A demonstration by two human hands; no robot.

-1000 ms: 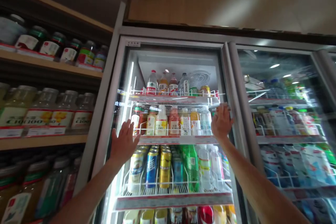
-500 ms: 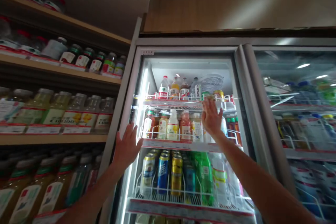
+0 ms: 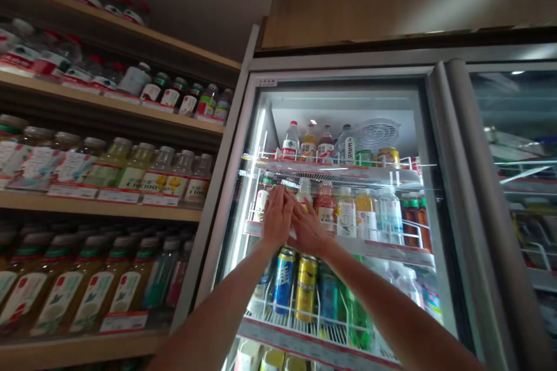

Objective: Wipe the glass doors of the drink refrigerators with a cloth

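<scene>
Both of my hands are raised together in front of the lit glass door (image 3: 339, 88) of a drinks fridge. My left hand (image 3: 277, 217) is open, fingers stretched upward, in front of the middle shelf. Beside it, touching or overlapping at the fingertips, my right hand (image 3: 308, 227) is open with its fingers angled up and left. Whether the palms press on the glass is hidden. A small pale patch shows between the hands; I cannot tell what it is. Behind them stand juice bottles (image 3: 325, 206), and below are a blue can (image 3: 284, 281) and a gold can (image 3: 306, 287).
Wooden shelves (image 3: 100, 201) on the left carry rows of bottled drinks. The fridge's metal frame (image 3: 230, 179) stands between them and the glass. To the right, a thick vertical door edge (image 3: 472, 185) borders a second glass door. A wooden panel (image 3: 391, 0) runs above.
My right hand has moved left and down across the door, and my left hand has moved right, so the two now meet. The view has shifted slightly to the left.
</scene>
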